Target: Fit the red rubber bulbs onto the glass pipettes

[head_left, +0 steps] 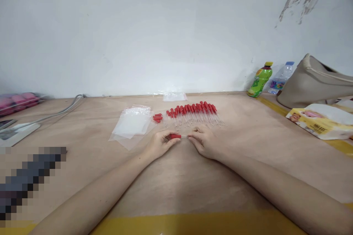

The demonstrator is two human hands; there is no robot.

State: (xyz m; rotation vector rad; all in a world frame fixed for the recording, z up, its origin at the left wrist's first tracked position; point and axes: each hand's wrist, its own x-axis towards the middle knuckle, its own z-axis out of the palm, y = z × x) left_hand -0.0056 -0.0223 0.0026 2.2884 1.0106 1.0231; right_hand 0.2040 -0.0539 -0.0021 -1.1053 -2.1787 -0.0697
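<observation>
My left hand [162,142] is closed on the red rubber bulb [175,136] of a dropper, held level just over the table. From the bulb a thin clear tube [184,137] runs across to my right hand [204,142], whose fingertips pinch its far end. Behind both hands lies a row of droppers [190,111], red bulbs pointing to the wall and clear tubes toward me. At the left end of that row are several loose red bulbs [157,118]. A stack of clear zip bags [131,123] lies left of them, near my left hand.
Another clear bag [174,97] lies by the wall. At the right stand a green bottle [260,80], a clear water bottle [282,77], a beige bag [311,77] and a tissue pack [321,121]. A grey cable [59,111] and a pink package [20,102] are at the left.
</observation>
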